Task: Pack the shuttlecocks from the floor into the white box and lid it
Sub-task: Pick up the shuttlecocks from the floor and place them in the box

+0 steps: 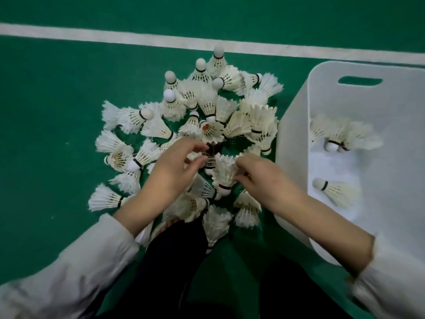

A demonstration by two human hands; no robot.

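Note:
A heap of several white feather shuttlecocks (pixel 207 107) lies on the green floor in the middle of the view. My right hand (pixel 259 176) grips one white shuttlecock (pixel 224 173) by its feathers, cork end down. My left hand (pixel 174 166) is just beside it, fingers pinched on a dark-feathered shuttlecock (pixel 211 155) above the pile. The white box (pixel 296 125) stands to the right of the pile, open at the top. Inside it lie a few shuttlecocks: a small cluster (pixel 340 137) near the far side and a single one (pixel 333 188) nearer me.
A white court line (pixel 138 39) crosses the green floor behind the pile. My dark trouser leg (pixel 174 261) is at the bottom centre, touching the pile's near edge. The box has a slot handle (pixel 360 81) in its far wall. No lid is visible.

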